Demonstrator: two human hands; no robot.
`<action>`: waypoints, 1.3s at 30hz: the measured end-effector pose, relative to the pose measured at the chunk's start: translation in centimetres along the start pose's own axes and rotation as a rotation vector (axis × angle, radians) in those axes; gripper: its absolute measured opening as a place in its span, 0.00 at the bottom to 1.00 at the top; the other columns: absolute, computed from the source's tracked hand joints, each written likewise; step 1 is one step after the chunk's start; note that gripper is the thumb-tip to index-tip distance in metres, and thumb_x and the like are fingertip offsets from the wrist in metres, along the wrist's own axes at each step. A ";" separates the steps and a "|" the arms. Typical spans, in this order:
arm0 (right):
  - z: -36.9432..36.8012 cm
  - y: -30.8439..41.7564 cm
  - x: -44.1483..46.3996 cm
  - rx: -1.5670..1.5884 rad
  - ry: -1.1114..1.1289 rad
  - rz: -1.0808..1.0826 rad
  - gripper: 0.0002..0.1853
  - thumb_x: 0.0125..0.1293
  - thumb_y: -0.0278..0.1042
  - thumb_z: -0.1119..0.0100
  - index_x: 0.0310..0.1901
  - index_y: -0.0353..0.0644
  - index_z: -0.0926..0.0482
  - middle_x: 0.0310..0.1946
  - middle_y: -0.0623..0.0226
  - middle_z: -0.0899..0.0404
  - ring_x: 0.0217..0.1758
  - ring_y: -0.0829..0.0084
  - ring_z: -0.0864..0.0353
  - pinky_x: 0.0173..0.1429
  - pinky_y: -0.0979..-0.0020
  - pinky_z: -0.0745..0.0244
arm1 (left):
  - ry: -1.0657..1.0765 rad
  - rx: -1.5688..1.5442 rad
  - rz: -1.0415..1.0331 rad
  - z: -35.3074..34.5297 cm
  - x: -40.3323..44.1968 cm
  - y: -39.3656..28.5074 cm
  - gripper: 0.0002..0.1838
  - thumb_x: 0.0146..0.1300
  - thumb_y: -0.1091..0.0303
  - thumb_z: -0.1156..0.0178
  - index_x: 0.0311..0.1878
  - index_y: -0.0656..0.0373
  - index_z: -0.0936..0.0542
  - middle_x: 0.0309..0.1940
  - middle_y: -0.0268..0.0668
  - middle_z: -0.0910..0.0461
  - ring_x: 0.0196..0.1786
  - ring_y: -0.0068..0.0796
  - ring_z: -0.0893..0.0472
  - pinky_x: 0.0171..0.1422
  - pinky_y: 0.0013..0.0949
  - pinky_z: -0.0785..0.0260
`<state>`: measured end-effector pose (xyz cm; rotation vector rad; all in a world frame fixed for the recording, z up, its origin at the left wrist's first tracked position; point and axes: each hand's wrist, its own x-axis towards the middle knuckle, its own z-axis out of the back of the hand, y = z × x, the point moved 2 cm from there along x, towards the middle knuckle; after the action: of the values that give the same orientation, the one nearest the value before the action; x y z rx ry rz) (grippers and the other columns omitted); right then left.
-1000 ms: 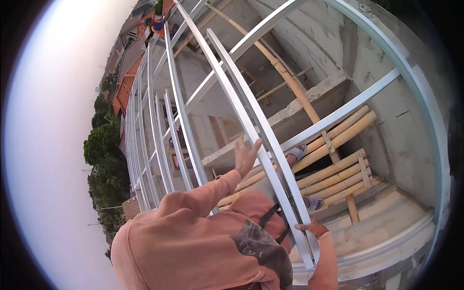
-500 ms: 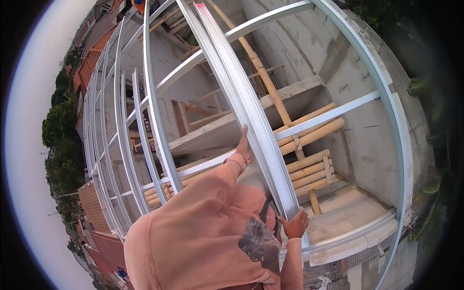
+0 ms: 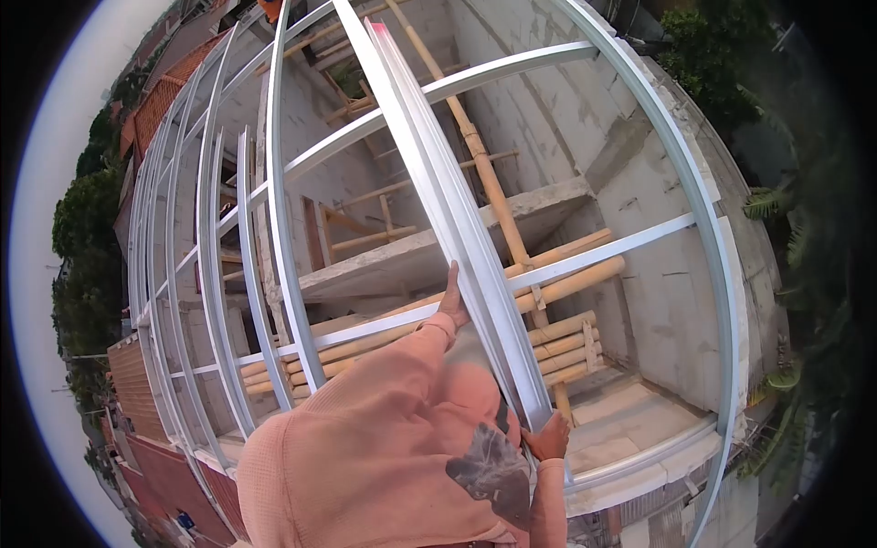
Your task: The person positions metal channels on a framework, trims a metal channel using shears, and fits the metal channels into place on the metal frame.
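Two long silver metal channels [image 3: 457, 219] lie side by side, pressed together, running from the top of the view down to my body. My left hand [image 3: 453, 300] is against the left side of the channels around their middle, with a finger pointing up along the metal. At the near end my right hand [image 3: 550, 437] is on the right channel, its fingers wrapped round the edge and partly hidden. A silver crossbar [image 3: 607, 251] passes beneath the channels and reaches the curved outer beam.
More silver beams [image 3: 279, 219] run parallel on the left. Below the frame are bamboo poles [image 3: 575, 279], a concrete ledge [image 3: 402, 265] and block walls [image 3: 658, 301]. Trees [image 3: 87, 228] and tiled roofs [image 3: 164, 96] stand outside. Part of another person in orange [image 3: 271, 9] shows at the top.
The two channels, apart a second ago, now lie together. My right hand has shifted from the outer edge onto their near end. The view has swung, moving the frame leftward.
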<state>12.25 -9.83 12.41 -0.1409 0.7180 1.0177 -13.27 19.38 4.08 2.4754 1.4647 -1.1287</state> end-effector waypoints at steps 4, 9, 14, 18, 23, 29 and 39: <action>0.3 4.2 3.1 0.210 -0.054 0.155 0.51 0.52 0.60 0.25 0.70 0.38 0.38 0.61 0.42 0.28 0.65 0.37 0.28 0.66 0.43 0.29 | -0.006 0.001 0.057 2.8 1.0 0.3 0.55 0.57 0.20 0.39 0.77 0.53 0.34 0.71 0.43 0.28 0.72 0.47 0.29 0.77 0.54 0.37; 3.8 16.0 10.8 0.125 0.028 0.193 0.64 0.46 0.69 0.25 0.79 0.46 0.48 0.66 0.44 0.29 0.67 0.43 0.26 0.69 0.46 0.29 | -0.035 0.032 0.008 1.1 0.6 0.3 0.60 0.49 0.18 0.35 0.77 0.52 0.34 0.72 0.41 0.29 0.73 0.49 0.31 0.79 0.57 0.40; 5.4 17.3 11.0 0.163 0.008 0.187 0.54 0.52 0.52 0.25 0.78 0.52 0.45 0.65 0.53 0.29 0.68 0.45 0.26 0.65 0.38 0.30 | 0.006 0.067 -0.016 1.3 2.0 -0.5 0.49 0.63 0.24 0.44 0.77 0.49 0.34 0.75 0.37 0.32 0.74 0.45 0.32 0.83 0.54 0.44; 12.5 16.7 9.3 0.088 -0.316 0.239 0.51 0.50 0.51 0.25 0.75 0.47 0.39 0.62 0.50 0.28 0.64 0.48 0.22 0.57 0.41 0.25 | 0.040 0.185 -0.056 -4.8 4.2 -0.4 0.47 0.60 0.26 0.38 0.71 0.53 0.28 0.68 0.41 0.25 0.69 0.47 0.26 0.76 0.55 0.33; 24.6 14.6 5.4 0.090 -0.602 0.336 0.48 0.48 0.54 0.27 0.71 0.44 0.34 0.52 0.51 0.23 0.53 0.49 0.16 0.52 0.49 0.18 | 0.051 0.263 -0.119 -12.5 7.0 1.4 0.41 0.63 0.30 0.40 0.68 0.52 0.26 0.63 0.40 0.21 0.63 0.47 0.20 0.69 0.55 0.26; 36.4 7.9 -4.9 0.186 -1.185 0.416 0.34 0.51 0.47 0.27 0.59 0.41 0.25 0.44 0.53 0.18 0.44 0.55 0.14 0.50 0.56 0.17 | 0.057 0.359 -0.152 -16.4 6.9 2.1 0.45 0.69 0.25 0.54 0.77 0.51 0.36 0.67 0.43 0.24 0.66 0.47 0.21 0.73 0.55 0.30; 34.6 -21.7 -35.1 1.343 -1.588 0.288 0.31 0.60 0.31 0.36 0.66 0.32 0.30 0.55 0.50 0.20 0.60 0.55 0.20 0.66 0.56 0.27 | 0.059 0.411 -0.114 -12.1 3.8 -2.0 0.53 0.66 0.18 0.59 0.64 0.66 0.26 0.56 0.49 0.18 0.57 0.45 0.16 0.67 0.50 0.22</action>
<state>35.30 -32.29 55.59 1.7799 -0.2131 0.4404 -6.98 27.94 11.23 2.7331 1.5389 -1.5276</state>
